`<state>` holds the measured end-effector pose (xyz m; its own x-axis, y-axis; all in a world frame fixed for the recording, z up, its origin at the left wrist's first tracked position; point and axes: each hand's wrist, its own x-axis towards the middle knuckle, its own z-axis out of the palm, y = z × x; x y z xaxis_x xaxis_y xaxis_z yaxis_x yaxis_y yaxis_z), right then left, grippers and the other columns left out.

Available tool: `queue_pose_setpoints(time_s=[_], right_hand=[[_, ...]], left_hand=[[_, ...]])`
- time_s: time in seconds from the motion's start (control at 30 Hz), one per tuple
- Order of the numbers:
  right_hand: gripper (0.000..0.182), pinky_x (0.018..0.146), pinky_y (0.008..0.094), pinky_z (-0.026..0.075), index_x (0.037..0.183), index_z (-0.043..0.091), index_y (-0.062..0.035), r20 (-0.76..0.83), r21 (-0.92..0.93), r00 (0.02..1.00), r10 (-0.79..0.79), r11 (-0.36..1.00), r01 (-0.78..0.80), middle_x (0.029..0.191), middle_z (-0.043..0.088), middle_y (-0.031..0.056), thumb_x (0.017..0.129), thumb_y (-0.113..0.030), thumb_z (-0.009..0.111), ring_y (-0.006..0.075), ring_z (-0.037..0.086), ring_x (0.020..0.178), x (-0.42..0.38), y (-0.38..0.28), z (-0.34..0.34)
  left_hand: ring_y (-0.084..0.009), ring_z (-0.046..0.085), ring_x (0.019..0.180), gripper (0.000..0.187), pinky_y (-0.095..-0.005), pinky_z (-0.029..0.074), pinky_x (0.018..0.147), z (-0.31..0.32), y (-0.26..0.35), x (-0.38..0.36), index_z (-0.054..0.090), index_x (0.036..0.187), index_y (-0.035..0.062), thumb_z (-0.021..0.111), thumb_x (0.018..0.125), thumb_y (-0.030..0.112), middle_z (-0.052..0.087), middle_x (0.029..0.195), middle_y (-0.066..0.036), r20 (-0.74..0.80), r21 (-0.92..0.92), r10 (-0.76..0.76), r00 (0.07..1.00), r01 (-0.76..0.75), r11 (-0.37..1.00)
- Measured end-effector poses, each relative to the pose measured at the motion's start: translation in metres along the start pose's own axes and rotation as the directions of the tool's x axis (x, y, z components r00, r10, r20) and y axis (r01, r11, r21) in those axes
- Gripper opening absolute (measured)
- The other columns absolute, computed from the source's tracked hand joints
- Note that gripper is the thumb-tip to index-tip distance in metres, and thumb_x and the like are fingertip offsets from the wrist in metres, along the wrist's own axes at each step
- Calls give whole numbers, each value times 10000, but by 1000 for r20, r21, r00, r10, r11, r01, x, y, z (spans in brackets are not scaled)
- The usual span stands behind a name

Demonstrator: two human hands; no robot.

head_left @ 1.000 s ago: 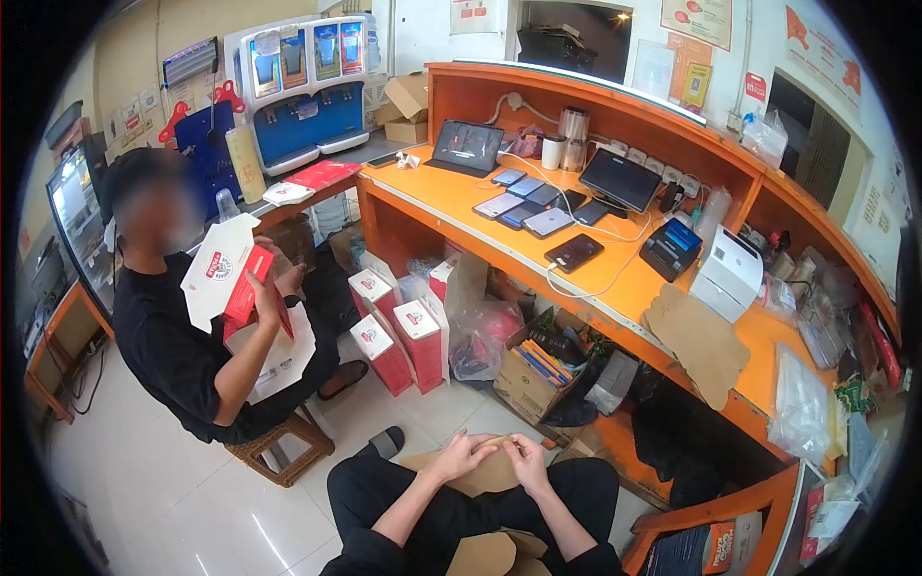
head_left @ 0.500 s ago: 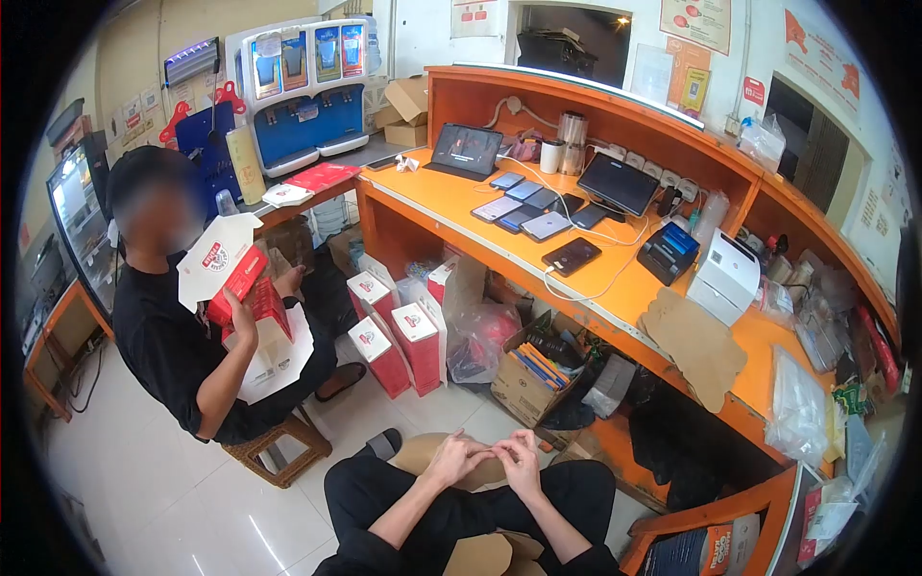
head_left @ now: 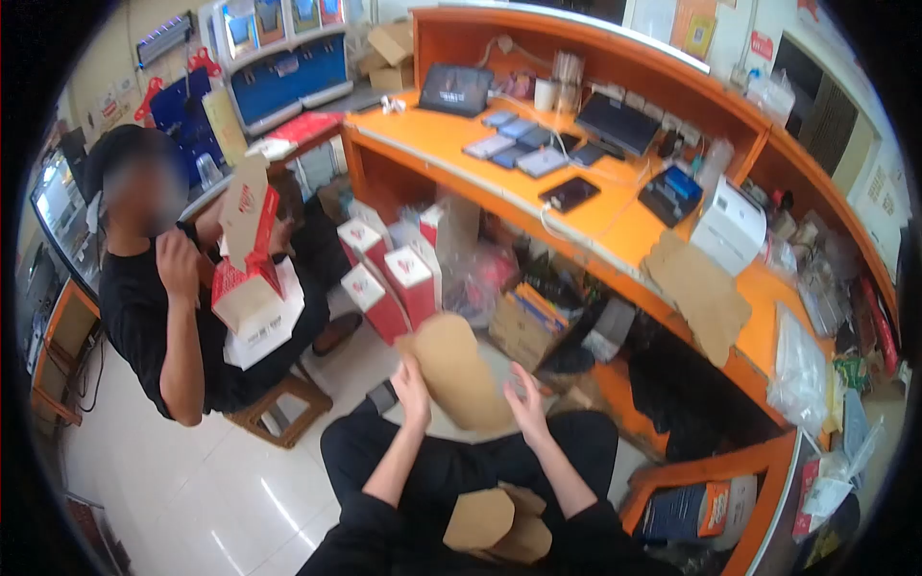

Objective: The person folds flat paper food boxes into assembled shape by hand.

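Note:
A flat brown cardboard blank (head_left: 463, 374) with rounded ends is held up above my lap. At its left edge, my left hand (head_left: 413, 394) grips it between thumb and fingers. My right hand (head_left: 525, 405) is beside its right edge, palm facing the cardboard and fingers apart. Close to my body, a partly folded brown cardboard box (head_left: 495, 523) rests in my lap with its flaps standing out.
On the left a seated person (head_left: 144, 259) handles a red and white box (head_left: 252, 288). Several red and white boxes (head_left: 411, 269) stand on the floor ahead. An orange counter (head_left: 615, 245) holds phones, a tablet (head_left: 456, 89) and a printer (head_left: 728, 228). Another brown cardboard sheet (head_left: 696, 298) overhangs its edge.
My hands have moved apart from a pinch together. The cardboard blank has come up from low over my lap into my left hand. The other person's hand has risen off their box.

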<state>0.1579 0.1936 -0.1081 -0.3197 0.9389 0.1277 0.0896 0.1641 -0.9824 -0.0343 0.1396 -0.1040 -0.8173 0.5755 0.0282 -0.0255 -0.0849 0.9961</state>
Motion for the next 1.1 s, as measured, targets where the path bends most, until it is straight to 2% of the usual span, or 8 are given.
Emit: queue_pose_setpoints(time_s=[0.03, 0.23, 0.33, 0.43, 0.53, 0.83, 0.97, 1.1], right_hand=[[467, 957, 311, 384, 1297, 446, 22, 186, 181, 956, 228, 948, -261, 1227, 529, 129, 889, -154, 589, 218, 539, 1073, -2, -6, -2], [454, 964, 263, 374, 1302, 436, 53, 444, 172, 879, 175, 946, -275, 1327, 477, 116, 920, -159, 558, 143, 506, 1129, -5, -11, -3], [450, 987, 261, 352, 1319, 422, 41, 570, 246, 805, 163, 902, -356, 1324, 482, 88, 931, -155, 539, 133, 470, 1162, -8, -1, -9], [441, 1008, 263, 329, 1335, 407, 31, 622, 258, 772, 130, 897, -359, 1327, 479, 66, 944, -147, 510, 121, 435, 1192, -9, -1, -5], [441, 1018, 268, 319, 1351, 390, 19, 611, 339, 775, 163, 831, -442, 1329, 478, 56, 951, -140, 490, 120, 433, 1193, -5, -11, -10], [479, 963, 278, 377, 1370, 367, -5, 600, 327, 785, 157, 847, -419, 1291, 509, 81, 930, -118, 519, 137, 490, 1125, -4, -11, -15], [346, 812, 283, 432, 1165, 498, 17, 103, -117, 994, -34, 992, 46, 1112, 576, 114, 868, -125, 605, 161, 552, 959, -1, 5, 5], [236, 525, 293, 381, 919, 511, -11, -217, -372, 941, -261, 913, 167, 663, 545, 69, 812, -142, 676, 155, 523, 580, 2, -15, 8]], left_hand=[[-103, 571, 789, 397, -263, 448, 683, 1, 1, 2, 606, 983, -14, 380, 995, 312, 646, 907, -17, -74, -277, -62, 995, 39, 960], [-115, 577, 883, 384, -277, 455, 800, -3, -5, 4, 541, 1169, -5, 402, 990, 305, 633, 1004, -25, -12, -422, -170, 985, 149, 894], [-198, 537, 1090, 395, -339, 401, 942, 3, 7, -2, 455, 1290, 11, 436, 970, 243, 562, 1206, -120, 44, -144, -36, 998, 42, 989], [-270, 340, 1317, 488, -439, 221, 1082, 22, 16, -21, 346, 1382, 44, 453, 940, 221, 385, 1398, -178, 123, 355, 560, 819, -563, 746], [-302, 160, 1392, 548, -518, 39, 1106, 15, 28, -28, 302, 1415, 95, 470, 919, 257, 251, 1474, -166, 569, 369, 386, 726, -645, 670], [-267, 612, 965, 276, -507, 178, 1087, 6, 29, -17, 643, 1049, 68, 592, 863, 266, 658, 984, -118, 744, 300, 119, 658, -487, 820], [-247, 666, 776, 148, -422, 401, 982, 13, 20, -26, 684, 906, 23, 640, 822, 137, 686, 820, -115, 577, 325, 315, 753, -566, 758], [-209, 676, 796, 161, -379, 458, 921, 10, 22, -22, 672, 961, 2, 590, 823, -8, 690, 895, -122, 144, 255, 456, 878, -478, 840]])
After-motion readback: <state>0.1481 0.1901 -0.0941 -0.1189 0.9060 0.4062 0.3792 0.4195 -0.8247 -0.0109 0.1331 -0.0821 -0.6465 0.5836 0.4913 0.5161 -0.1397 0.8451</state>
